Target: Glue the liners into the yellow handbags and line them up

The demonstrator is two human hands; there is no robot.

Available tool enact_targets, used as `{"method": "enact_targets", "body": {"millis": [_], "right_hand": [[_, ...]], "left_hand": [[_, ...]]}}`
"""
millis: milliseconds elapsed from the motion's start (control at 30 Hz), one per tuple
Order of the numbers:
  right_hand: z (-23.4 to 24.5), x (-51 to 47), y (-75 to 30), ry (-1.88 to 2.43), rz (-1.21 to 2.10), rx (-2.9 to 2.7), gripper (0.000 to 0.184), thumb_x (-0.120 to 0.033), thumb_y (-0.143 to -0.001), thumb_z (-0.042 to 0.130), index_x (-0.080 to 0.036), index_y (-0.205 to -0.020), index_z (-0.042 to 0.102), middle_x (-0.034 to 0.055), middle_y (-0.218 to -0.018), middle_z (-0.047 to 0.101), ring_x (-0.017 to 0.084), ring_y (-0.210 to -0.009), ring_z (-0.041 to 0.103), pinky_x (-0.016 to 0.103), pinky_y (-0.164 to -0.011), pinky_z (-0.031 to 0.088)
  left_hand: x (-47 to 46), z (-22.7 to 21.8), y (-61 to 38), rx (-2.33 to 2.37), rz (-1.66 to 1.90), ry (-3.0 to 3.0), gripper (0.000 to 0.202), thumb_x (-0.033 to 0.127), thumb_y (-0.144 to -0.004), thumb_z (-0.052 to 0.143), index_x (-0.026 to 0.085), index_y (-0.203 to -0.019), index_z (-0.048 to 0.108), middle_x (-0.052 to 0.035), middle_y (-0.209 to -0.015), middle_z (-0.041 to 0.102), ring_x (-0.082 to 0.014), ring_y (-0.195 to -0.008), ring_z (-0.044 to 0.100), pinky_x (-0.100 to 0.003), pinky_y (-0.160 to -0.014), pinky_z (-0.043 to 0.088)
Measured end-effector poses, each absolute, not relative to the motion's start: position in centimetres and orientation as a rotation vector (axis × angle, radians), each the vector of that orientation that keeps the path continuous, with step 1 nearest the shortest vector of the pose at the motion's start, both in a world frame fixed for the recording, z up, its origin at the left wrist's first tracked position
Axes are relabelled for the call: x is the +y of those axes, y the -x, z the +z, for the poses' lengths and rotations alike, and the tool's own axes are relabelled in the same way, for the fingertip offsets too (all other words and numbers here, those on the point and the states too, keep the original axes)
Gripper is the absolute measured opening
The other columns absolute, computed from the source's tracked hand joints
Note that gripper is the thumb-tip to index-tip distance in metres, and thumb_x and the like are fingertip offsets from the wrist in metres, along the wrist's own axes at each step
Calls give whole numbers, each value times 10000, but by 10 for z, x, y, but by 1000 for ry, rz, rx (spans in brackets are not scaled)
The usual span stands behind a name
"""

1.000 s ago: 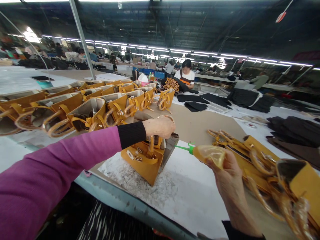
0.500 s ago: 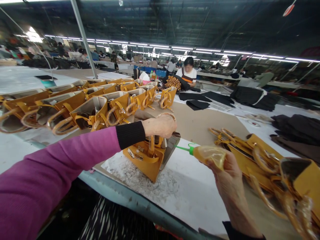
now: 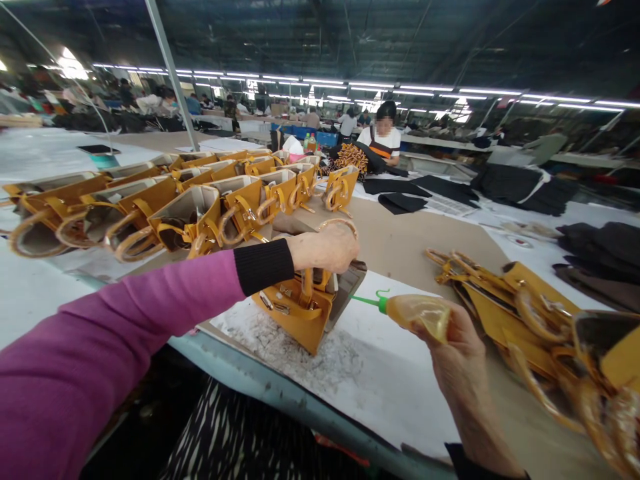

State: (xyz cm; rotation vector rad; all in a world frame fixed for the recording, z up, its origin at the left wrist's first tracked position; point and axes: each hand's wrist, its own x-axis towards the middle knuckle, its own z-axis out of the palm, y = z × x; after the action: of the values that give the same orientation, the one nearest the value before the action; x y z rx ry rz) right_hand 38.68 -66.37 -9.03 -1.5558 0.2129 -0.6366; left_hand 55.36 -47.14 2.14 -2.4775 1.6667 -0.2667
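A mustard-yellow handbag [image 3: 300,320] stands tilted on a stained white sheet [image 3: 380,373] before me. My left hand [image 3: 333,248] is closed on the top of this bag, near its handle; the fingertips are partly hidden. In my right hand [image 3: 457,340] is a squeeze bottle [image 3: 417,312] of yellowish liquid, fingers wrapped round its body. The bottle's thin green nozzle [image 3: 367,301] points left at the bag's grey inner flap [image 3: 345,293], with its tip close to the flap's edge. Whether the tip touches I cannot tell.
Rows of yellow handbags [image 3: 187,207] stand open at the left and back. More bags [image 3: 530,320] lie in a heap at the right. Dark fabric pieces [image 3: 520,183] lie farther off. A co-worker [image 3: 383,137] sits across the table. The table's edge [image 3: 260,393] runs along my front.
The view has shifted slightly, so most things appear a little farther right. The bag seems slightly raised or tilted in my left hand. My right hand still holds the bottle near it.
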Motion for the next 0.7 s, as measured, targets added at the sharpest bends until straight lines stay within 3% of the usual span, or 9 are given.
{"method": "enact_targets", "body": {"millis": [167,400,700], "right_hand": [[-95,-660,-384,1532,-613,220,428,-308,-621,788,-249,-998,596,15,-954,615,197,-848,572,369,-764,494],[-99,-655,-383,1575,-622,224,444,-323,-610,783,-244,-1003,593,24,-958,616,218,-861,580,378,-765,499],[-111,-652,-376,1726,-566,259,457,-356,-618,782,-243,-1023,603,39,-1002,634,226,-868,578,428,-852,452]], "left_hand": [[-469,28,-546,1564,-166,2458,186,77,-672,512,84,-736,686,-106,-706,667,-171,-614,559,-268,-529,365],[-467,19,-550,1577,-180,2510,165,90,-669,522,89,-716,681,-90,-638,627,-169,-555,530,-274,-516,360],[-462,27,-537,1549,-111,2546,160,68,-679,516,91,-702,672,-108,-684,654,-163,-595,530,-271,-576,388]]}}
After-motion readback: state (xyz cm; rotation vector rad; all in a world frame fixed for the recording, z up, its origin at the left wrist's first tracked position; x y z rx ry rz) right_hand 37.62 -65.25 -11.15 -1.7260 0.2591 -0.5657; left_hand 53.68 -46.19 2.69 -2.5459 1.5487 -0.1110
